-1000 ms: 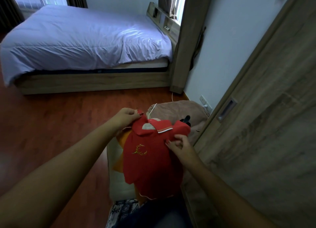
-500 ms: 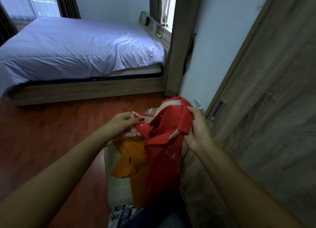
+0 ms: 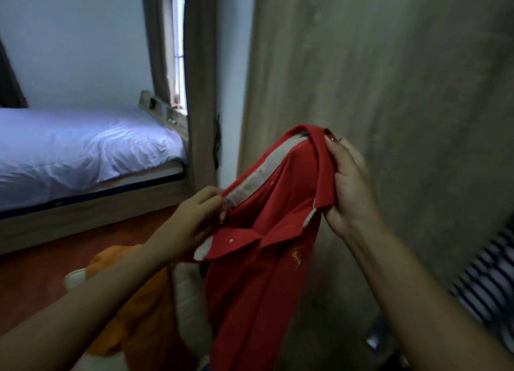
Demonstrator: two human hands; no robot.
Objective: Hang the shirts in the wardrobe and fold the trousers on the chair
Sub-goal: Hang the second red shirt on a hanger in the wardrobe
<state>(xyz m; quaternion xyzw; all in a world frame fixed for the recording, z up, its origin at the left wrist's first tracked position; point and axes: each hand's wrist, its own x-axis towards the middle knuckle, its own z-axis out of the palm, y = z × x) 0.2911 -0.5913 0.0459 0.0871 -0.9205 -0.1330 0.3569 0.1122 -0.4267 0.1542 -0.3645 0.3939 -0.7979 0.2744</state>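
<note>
A red polo shirt (image 3: 258, 281) with a pale collar band and a small gold crest hangs in front of me, held up by both hands. My left hand (image 3: 192, 220) pinches the collar band at its lower left end. My right hand (image 3: 347, 187) grips the collar and shoulder at the upper right. An orange garment (image 3: 130, 309) lies below my left forearm, over a pale cushioned seat (image 3: 189, 301). The wooden wardrobe door (image 3: 375, 78) stands shut right behind the shirt.
A bed (image 3: 83, 151) with a pale lilac duvet stands at the left on a reddish wood floor (image 3: 33, 273). A wooden post (image 3: 200, 87) and a window with a curtain sit between bed and wardrobe. Striped black-and-white fabric (image 3: 489, 276) shows at the right edge.
Both hands have lifted the red shirt up off the pile and toward the wardrobe door. The view has tilted up and to the right, and the orange garment is now uncovered below.
</note>
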